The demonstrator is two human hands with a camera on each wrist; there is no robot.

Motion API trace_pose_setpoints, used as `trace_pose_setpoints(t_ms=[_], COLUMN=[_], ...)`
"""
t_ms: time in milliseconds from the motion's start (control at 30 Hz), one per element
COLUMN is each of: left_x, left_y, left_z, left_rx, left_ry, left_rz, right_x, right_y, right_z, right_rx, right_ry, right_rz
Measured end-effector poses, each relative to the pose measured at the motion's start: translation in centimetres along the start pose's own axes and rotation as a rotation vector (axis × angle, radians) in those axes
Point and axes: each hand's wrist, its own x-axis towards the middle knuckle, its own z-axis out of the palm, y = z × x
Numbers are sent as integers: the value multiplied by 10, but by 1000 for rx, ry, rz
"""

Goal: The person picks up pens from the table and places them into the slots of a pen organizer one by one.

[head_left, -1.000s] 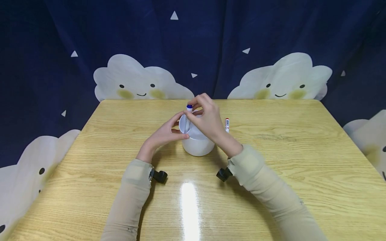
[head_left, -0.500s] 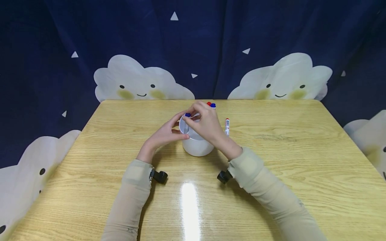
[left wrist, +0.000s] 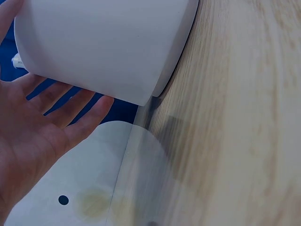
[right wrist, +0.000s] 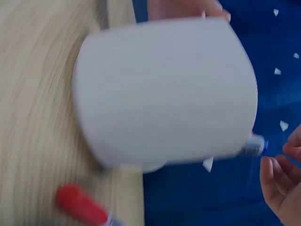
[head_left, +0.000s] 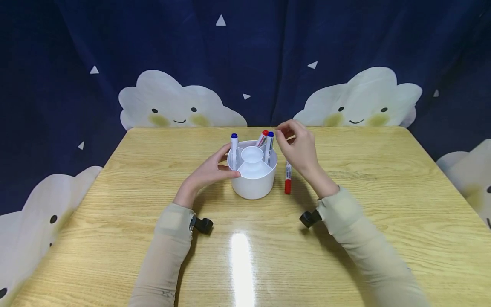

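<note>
A round white pen holder with several compartments stands on the table. My left hand grips its left side, thumb at the front of the rim and fingers behind; the left wrist view shows those fingers against the white wall. One blue-capped marker stands in the left compartment. On the right side of the holder stand another blue-capped marker and, leaning, a red-capped marker. My right hand is just right of the holder, in the air, fingers loosely bent and holding nothing.
Another red-capped marker lies on the wooden table to the right of the holder, partly hidden by my right hand. Behind the table's back edge hangs a dark blue curtain with cloud prints.
My right hand has lowered a blue-capped marker into the holder's left compartment, let go of it and moved right. My left hand has stayed on the holder.
</note>
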Motion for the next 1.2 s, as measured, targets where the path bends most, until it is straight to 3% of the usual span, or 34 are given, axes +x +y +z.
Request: trace_pose_setpoints(t_ms=[133, 333, 500, 667, 867, 1200], left_x=[-2, -9, -10, -7, 0, 1], left_y=[8, 26, 27, 20, 1, -1], left_z=[1, 3, 3, 2, 0, -1], left_rx=[-14, -21, -24, -34, -6, 6], left_ry=[-4, -13, -14, -16, -15, -7], left_rz=[-22, -34, -44, -33, -7, 7], right_x=[-3, -10, -14, -17, -17, -16], right_y=[20, 46, 62, 72, 77, 77], right_z=[-8, -8, 0, 8, 14, 13], right_rx=[-68, -164, -223, -277, -316, -305], right_ry=[-71, -263, -429, -551, -599, -589], right_rz=[94, 266, 377, 441, 501, 534])
